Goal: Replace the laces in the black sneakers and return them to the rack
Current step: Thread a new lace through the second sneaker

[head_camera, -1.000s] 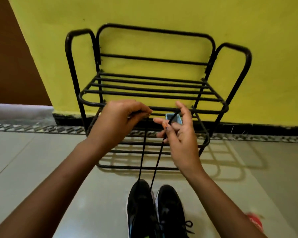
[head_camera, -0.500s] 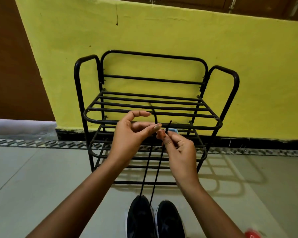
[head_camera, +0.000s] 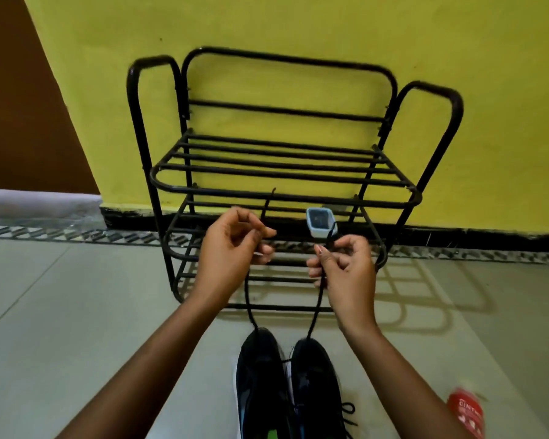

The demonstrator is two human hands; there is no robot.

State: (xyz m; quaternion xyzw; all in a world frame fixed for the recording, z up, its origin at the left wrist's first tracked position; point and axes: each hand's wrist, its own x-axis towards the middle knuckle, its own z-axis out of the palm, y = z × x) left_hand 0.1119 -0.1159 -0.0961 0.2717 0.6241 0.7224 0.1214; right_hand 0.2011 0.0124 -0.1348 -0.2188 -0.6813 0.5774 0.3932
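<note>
My left hand (head_camera: 232,251) pinches one end of a thin black shoelace (head_camera: 314,312) between thumb and forefinger. The tip of that end sticks up in front of the top shelf of the black metal-tube shoe rack (head_camera: 276,172). My right hand (head_camera: 346,274) has its fingers curled round the other end, gripping it. Both hands are raised in front of the rack's lower shelves, a little apart. The two strands run down to the toes of the pair of black sneakers (head_camera: 260,384), which stand side by side on the grey tiled floor (head_camera: 76,312) in front of the rack, toes toward it. I cannot tell which shoe the lace is threaded through. A small pale-blue rectangular gadget (head_camera: 320,221) sits on the rack's middle shelf. A red packet (head_camera: 466,413) lies on the floor, out in front of the rack and to its right.
</note>
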